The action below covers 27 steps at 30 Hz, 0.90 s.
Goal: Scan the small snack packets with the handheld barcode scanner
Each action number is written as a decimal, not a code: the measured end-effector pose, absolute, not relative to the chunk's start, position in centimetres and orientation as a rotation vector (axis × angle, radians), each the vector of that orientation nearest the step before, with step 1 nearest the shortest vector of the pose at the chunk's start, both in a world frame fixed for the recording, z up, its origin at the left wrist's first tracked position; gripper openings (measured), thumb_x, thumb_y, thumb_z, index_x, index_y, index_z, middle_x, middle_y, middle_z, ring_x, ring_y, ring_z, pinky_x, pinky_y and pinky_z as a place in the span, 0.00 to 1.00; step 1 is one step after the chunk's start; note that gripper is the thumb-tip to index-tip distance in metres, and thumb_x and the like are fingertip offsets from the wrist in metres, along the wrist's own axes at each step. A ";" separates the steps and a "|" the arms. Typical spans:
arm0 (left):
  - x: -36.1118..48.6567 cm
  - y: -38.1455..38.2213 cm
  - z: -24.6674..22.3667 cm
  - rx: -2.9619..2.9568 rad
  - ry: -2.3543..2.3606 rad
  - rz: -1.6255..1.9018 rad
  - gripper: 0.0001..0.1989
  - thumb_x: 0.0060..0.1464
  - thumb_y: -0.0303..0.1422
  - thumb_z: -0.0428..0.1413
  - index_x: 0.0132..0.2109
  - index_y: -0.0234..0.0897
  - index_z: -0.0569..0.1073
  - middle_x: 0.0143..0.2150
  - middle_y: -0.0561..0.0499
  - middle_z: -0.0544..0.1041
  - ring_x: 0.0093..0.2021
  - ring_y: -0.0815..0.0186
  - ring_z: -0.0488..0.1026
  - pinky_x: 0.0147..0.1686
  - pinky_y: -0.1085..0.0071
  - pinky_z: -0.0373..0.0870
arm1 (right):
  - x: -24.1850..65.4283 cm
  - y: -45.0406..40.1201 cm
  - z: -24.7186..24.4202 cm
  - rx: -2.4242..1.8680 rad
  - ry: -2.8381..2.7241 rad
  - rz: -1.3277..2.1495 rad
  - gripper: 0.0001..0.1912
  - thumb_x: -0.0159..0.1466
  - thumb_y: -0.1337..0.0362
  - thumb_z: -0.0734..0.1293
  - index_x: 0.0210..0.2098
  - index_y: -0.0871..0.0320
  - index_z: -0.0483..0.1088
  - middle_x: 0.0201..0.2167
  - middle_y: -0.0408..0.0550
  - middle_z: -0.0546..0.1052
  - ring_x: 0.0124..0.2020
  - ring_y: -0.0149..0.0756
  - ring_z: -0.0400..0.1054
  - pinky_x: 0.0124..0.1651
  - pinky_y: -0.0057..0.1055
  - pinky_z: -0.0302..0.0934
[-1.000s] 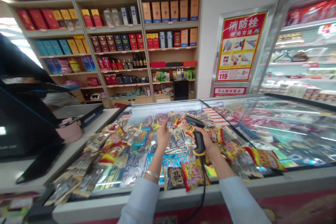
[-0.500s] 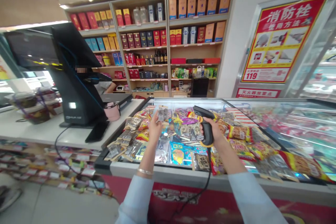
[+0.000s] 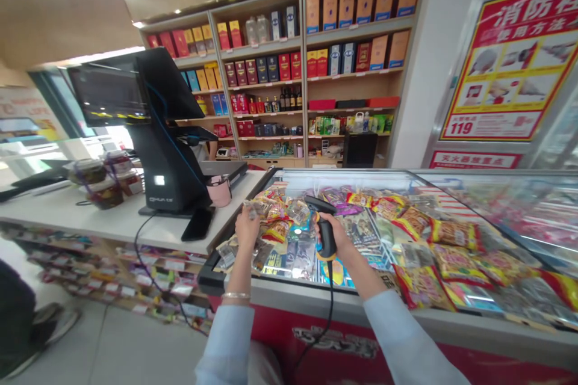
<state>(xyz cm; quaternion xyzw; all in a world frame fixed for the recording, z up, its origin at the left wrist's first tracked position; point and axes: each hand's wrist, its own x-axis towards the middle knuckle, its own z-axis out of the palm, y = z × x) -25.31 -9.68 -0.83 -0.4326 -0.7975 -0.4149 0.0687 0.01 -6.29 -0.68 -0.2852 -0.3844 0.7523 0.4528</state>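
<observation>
My right hand (image 3: 336, 234) is wrapped around a black and orange barcode scanner (image 3: 326, 239), its head pointing left over the glass-topped freezer. From the scanner's grip a black cord (image 3: 332, 304) hangs down the freezer front. My left hand (image 3: 247, 227) is at the left end of the freezer top, fingers closed on a small clear-and-grey snack packet (image 3: 254, 209), partly hidden by the hand. Red and yellow snack bags (image 3: 276, 230) lie just right of that hand. More snack bags (image 3: 455, 234) are spread over the glass to the right of the scanner.
A white counter (image 3: 169, 234) adjoins the freezer on the left, bearing a checkout terminal (image 3: 167, 150), a black phone (image 3: 198, 224), a pink cup (image 3: 219, 191) and tubs (image 3: 105, 192). Behind are shelves of boxes (image 3: 289, 66). Another person's shoe (image 3: 49, 328) shows at lower left.
My left hand has moved left and lower with a packet, toward the pile at the freezer's left end. The scanner in my right hand has shifted left. The view has turned left.
</observation>
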 end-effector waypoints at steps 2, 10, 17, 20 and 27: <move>-24.9 -9.8 -1.0 -1.270 -2.434 -1.066 0.23 0.52 0.33 0.53 0.55 0.30 0.70 0.47 0.34 0.75 0.46 0.51 0.74 0.45 0.59 0.69 | -0.7 -6.0 -1.4 -0.727 -0.943 1.866 0.12 0.57 0.57 0.65 0.22 0.59 0.66 0.14 0.41 0.69 0.12 0.26 0.61 0.15 0.23 0.58; -24.1 -9.6 -2.3 -1.340 -2.386 -0.787 0.24 0.61 0.35 0.43 0.61 0.31 0.64 0.62 0.33 0.64 0.51 0.52 0.72 0.47 0.60 0.69 | -1.8 -4.8 -4.0 -0.737 -0.937 1.892 0.12 0.54 0.56 0.66 0.24 0.58 0.66 0.14 0.40 0.69 0.12 0.26 0.61 0.15 0.22 0.57; -24.3 -9.6 -2.5 -1.324 -2.390 -0.761 0.24 0.61 0.36 0.43 0.61 0.30 0.65 0.63 0.33 0.64 0.50 0.53 0.73 0.48 0.62 0.70 | -1.9 -4.9 -3.8 -0.752 -0.924 1.903 0.11 0.55 0.57 0.66 0.24 0.58 0.67 0.13 0.40 0.69 0.12 0.27 0.60 0.14 0.22 0.57; -24.4 -9.7 -2.7 -1.338 -2.376 -0.731 0.25 0.61 0.35 0.43 0.61 0.30 0.64 0.63 0.34 0.64 0.50 0.53 0.73 0.47 0.62 0.70 | -2.0 -4.8 -3.8 -0.782 -0.914 1.900 0.12 0.56 0.57 0.66 0.23 0.58 0.65 0.13 0.42 0.69 0.11 0.27 0.60 0.13 0.23 0.56; -24.4 -9.8 -2.7 -1.323 -2.389 -0.740 0.25 0.61 0.36 0.42 0.61 0.30 0.64 0.63 0.35 0.64 0.49 0.53 0.74 0.47 0.61 0.70 | -2.1 -4.4 -4.4 -0.758 -0.925 1.894 0.13 0.58 0.58 0.65 0.22 0.59 0.64 0.14 0.42 0.69 0.11 0.27 0.61 0.13 0.23 0.56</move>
